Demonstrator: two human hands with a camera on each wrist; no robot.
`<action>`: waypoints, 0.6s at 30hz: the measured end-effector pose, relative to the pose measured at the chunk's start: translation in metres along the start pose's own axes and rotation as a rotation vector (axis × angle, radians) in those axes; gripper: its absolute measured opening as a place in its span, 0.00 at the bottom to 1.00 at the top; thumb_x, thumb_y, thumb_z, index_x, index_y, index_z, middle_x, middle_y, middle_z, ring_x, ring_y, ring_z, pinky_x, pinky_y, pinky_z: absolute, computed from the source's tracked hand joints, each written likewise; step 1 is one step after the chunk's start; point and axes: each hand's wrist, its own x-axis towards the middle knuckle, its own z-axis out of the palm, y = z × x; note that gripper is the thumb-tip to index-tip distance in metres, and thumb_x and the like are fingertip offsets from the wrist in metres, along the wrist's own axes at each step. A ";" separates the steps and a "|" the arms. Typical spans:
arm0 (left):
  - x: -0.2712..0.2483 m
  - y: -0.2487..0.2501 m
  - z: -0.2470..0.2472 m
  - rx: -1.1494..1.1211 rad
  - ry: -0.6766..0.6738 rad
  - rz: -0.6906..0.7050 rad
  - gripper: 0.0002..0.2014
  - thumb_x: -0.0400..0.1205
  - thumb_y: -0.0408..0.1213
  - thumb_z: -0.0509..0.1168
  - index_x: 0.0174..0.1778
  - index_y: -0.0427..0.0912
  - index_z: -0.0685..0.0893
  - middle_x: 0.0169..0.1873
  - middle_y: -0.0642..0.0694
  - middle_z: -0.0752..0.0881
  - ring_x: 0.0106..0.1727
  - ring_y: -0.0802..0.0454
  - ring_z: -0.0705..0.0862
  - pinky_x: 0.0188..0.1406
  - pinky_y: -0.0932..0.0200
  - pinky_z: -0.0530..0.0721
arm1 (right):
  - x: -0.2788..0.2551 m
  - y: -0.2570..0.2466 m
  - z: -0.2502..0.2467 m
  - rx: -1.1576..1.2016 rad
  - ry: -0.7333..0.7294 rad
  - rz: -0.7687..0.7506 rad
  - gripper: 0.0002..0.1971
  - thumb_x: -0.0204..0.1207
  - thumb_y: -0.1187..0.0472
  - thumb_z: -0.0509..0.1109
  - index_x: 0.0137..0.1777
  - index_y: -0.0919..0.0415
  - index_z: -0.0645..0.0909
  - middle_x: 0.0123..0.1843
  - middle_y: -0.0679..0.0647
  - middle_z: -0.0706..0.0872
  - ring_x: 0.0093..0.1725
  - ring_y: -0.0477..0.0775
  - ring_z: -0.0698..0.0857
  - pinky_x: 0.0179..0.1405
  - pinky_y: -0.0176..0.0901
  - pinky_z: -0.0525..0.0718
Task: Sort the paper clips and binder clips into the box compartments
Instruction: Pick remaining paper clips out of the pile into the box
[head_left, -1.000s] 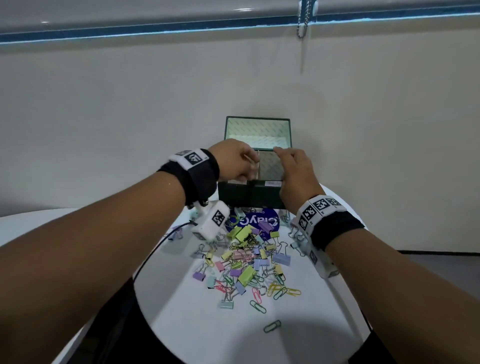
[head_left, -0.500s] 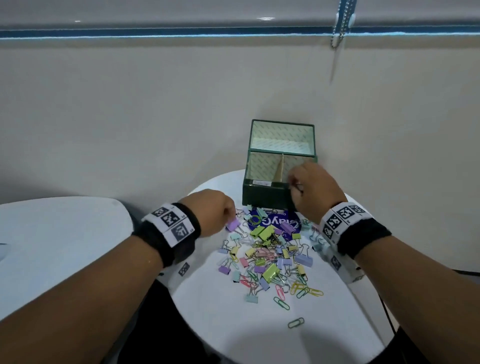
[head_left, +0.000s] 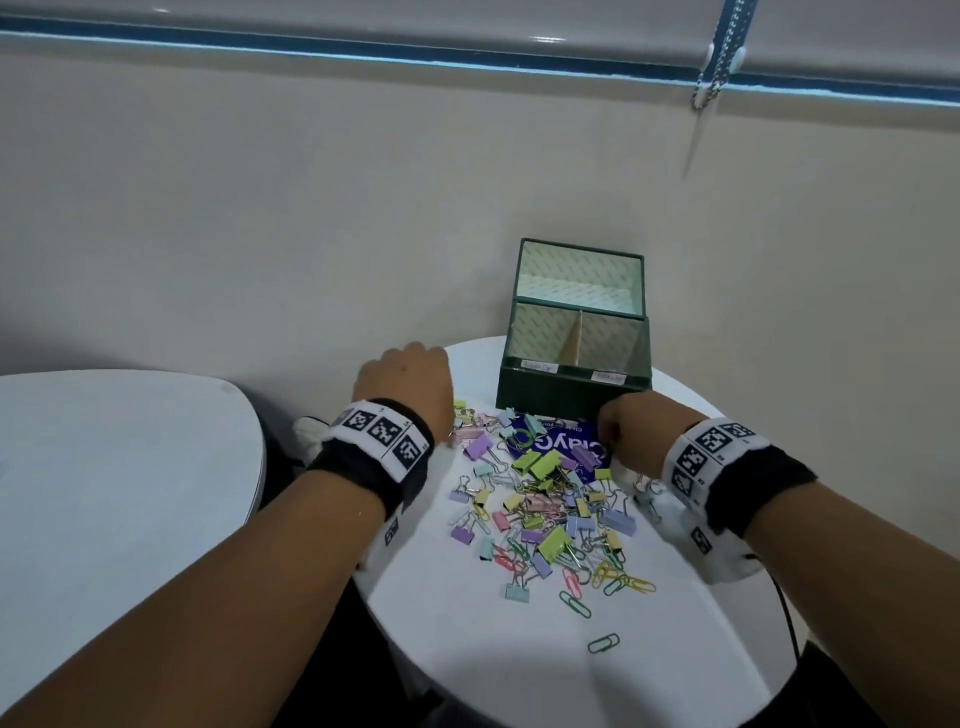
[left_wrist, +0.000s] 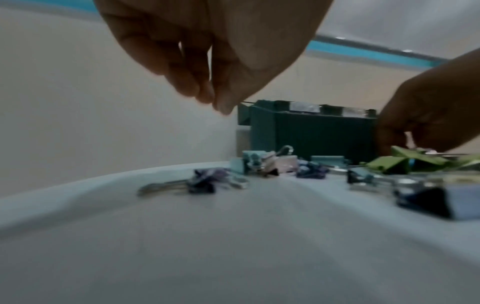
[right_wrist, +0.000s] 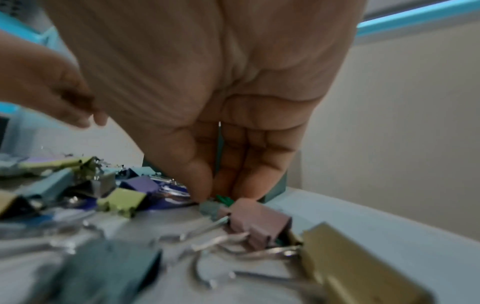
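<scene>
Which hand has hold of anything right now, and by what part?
The left hand holds nothing visible. The right hand's fingertips are down on a small green clip; whether they grip it cannot be told.

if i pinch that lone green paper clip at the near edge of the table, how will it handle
The green paper clip is thin bent wire, so probably very light. It lies flat on the smooth white table, so it may slide before fingertips catch it. It seems unlikely to roll.
</scene>
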 end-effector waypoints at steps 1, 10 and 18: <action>0.000 -0.002 0.000 -0.001 -0.032 -0.037 0.07 0.78 0.35 0.64 0.51 0.44 0.79 0.42 0.46 0.78 0.43 0.44 0.78 0.43 0.52 0.78 | 0.001 0.001 0.000 0.015 -0.005 0.003 0.13 0.73 0.68 0.71 0.52 0.50 0.87 0.48 0.48 0.85 0.43 0.50 0.82 0.43 0.36 0.79; 0.011 0.000 0.016 -0.145 -0.327 0.059 0.20 0.83 0.59 0.63 0.59 0.47 0.82 0.55 0.47 0.88 0.53 0.47 0.85 0.50 0.55 0.80 | -0.005 0.011 0.007 0.119 0.027 -0.020 0.07 0.77 0.58 0.74 0.52 0.46 0.85 0.51 0.45 0.88 0.50 0.49 0.86 0.43 0.35 0.80; 0.008 0.004 0.018 -0.347 -0.357 0.152 0.11 0.81 0.38 0.68 0.58 0.54 0.84 0.49 0.54 0.87 0.49 0.54 0.82 0.49 0.61 0.76 | -0.003 0.015 0.007 0.282 -0.050 -0.015 0.11 0.72 0.73 0.68 0.42 0.54 0.84 0.41 0.51 0.91 0.34 0.49 0.88 0.30 0.36 0.85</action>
